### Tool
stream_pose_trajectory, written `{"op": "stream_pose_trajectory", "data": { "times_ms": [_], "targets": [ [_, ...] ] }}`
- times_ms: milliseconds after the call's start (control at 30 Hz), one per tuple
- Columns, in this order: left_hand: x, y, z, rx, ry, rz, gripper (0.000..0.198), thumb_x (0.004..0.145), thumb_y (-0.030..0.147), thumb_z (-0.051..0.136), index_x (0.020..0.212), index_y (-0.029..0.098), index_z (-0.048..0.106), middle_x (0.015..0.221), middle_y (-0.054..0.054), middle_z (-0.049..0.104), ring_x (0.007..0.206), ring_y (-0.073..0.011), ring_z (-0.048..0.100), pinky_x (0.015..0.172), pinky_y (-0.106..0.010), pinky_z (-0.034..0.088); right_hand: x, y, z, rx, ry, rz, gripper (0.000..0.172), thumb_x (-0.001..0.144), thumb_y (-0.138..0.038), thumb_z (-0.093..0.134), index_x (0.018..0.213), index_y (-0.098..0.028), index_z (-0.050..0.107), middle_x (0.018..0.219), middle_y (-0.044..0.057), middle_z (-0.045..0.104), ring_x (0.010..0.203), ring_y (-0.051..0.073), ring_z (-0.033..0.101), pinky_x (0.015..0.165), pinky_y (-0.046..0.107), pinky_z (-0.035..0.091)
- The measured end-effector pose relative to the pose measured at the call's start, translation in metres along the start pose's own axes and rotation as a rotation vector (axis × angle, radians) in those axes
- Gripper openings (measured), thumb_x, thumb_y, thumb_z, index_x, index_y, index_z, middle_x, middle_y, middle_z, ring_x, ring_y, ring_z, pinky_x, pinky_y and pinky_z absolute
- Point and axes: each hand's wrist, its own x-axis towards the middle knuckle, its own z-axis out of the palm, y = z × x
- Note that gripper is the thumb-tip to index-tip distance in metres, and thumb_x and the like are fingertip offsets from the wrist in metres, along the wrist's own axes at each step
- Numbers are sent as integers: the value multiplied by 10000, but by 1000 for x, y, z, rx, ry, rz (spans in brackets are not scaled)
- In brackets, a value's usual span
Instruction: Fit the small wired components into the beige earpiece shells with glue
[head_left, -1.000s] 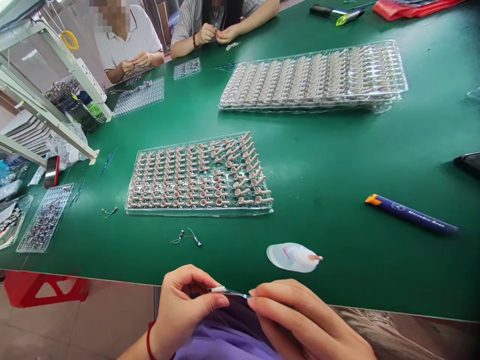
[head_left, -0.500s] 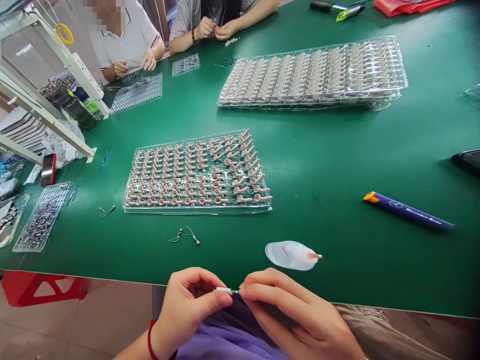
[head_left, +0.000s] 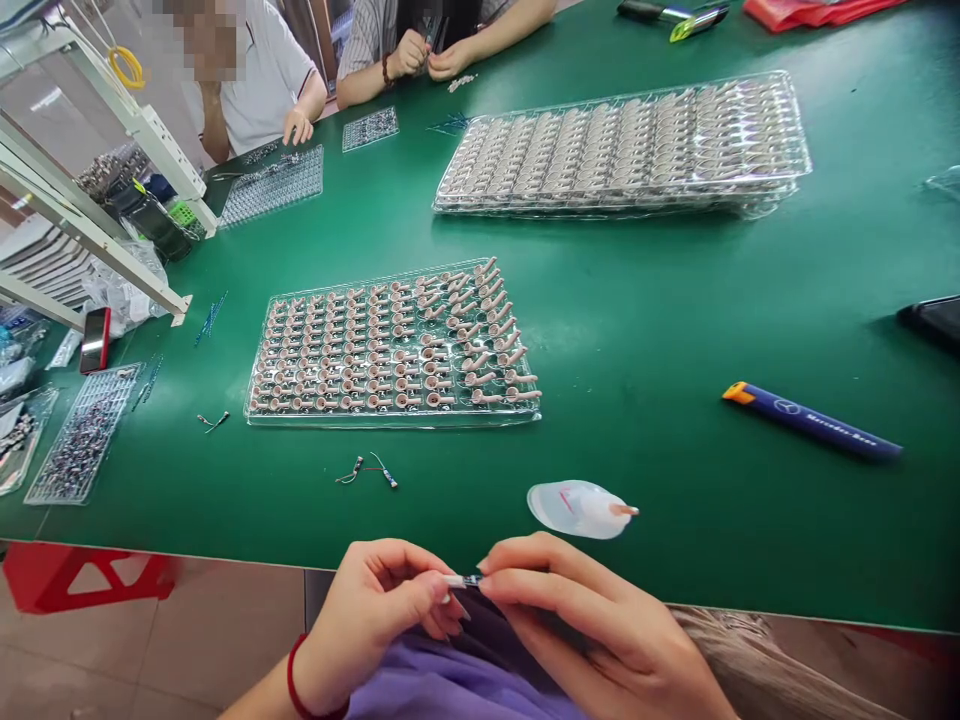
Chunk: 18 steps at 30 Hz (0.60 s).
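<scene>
Fingertips (head_left: 429,592) of the bare left hand (head_left: 367,620), in the head view, were clamped on a slim white tubular piece (head_left: 454,580) at the near edge of the green table (head_left: 645,400). A small dark part (head_left: 471,581) showed at the piece's right end, pinched by the bare right hand (head_left: 600,620). Just beyond that hand lay a translucent white plastic bottle (head_left: 574,508) with a brown tip. Two small wired components (head_left: 390,479) lay between the table's near edge and a clear plastic tray (head_left: 390,421) carrying rows of beige pipe-shaped pieces (head_left: 349,388).
</scene>
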Motion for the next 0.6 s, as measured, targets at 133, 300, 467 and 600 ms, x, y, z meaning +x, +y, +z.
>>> {"op": "stream_pose_trajectory", "data": {
  "times_ms": [133,300,467,600],
  "targets": [
    [0,-1,2,-41,-8,-58,315,668,406,810,755,113,737,617,-60,710,522,-121,630,519,-206,494,4,-4,-3,53,-8,15,270,826,0,524,949,-209,642,849,47,667,724,112,679,631,151,568],
    [-1,0,5,-36,-7,-54,313,658,395,820,746,109,728,609,-55,704,526,-116,622,533,-209,492,7,-8,-4,113,-23,65,255,838,-27,531,959,-218,650,838,49,681,717,126,691,633,165,578],
    [-1,-1,7,-46,9,-39,307,652,392,827,740,113,734,636,-58,708,533,-110,618,517,-197,482,4,-6,-2,110,61,114,214,831,-51,587,949,-221,641,824,40,693,720,139,695,645,181,584],
    [-1,2,9,-63,10,-50,311,632,394,836,715,113,732,566,-25,657,484,-88,573,482,-184,460,3,-5,-1,101,81,118,213,819,-54,607,949,-221,637,810,32,698,726,143,695,648,188,584]
  ]
}}
